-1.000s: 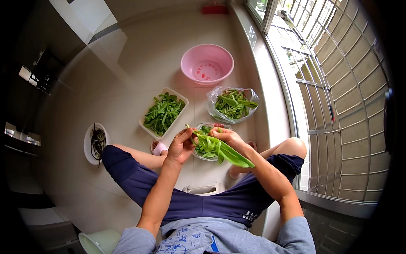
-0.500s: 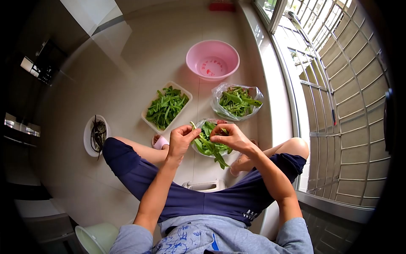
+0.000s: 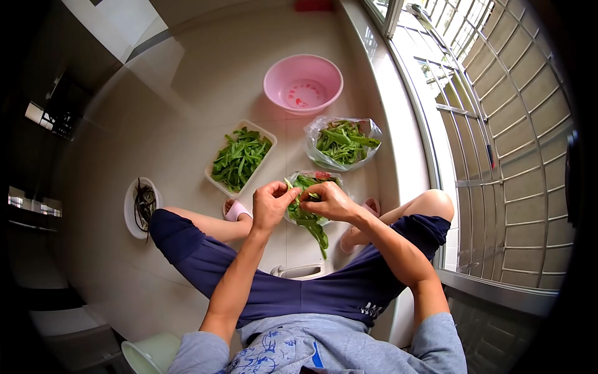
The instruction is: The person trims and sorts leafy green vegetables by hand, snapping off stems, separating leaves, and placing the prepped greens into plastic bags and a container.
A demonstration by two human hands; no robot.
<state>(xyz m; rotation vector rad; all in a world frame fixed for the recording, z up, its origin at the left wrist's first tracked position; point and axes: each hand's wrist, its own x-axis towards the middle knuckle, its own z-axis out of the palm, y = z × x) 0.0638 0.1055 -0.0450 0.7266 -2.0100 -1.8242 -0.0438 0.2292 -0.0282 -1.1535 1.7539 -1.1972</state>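
Observation:
My left hand [image 3: 272, 202] pinches the stalk of a leafy green stem [image 3: 316, 237], whose leaves hang down between my knees. Close on its right, my right hand [image 3: 327, 201] has its fingers closed at the same greens. Beneath both hands lies a clear plastic bag [image 3: 336, 177] with green leaves in it, partly hidden by them. Beyond, to the left, a pale rectangular container [image 3: 271, 136] holds a heap of green leaves. A second plastic bag [image 3: 372, 129] of leafy stems lies to the right of it.
A pink basin [image 3: 303, 84] stands farther away on the floor. At the left, a white oval dish [image 3: 129, 209] holds dark, thin strands. A pale green bucket [image 3: 152, 352] is at the lower left. Along the right run a ledge [image 3: 408, 137] and a barred window [image 3: 511, 137].
The broad leaf seen pointing right earlier now hangs downward. My right hand has drawn nearer to my left hand over the last half second. The view has shifted slightly.

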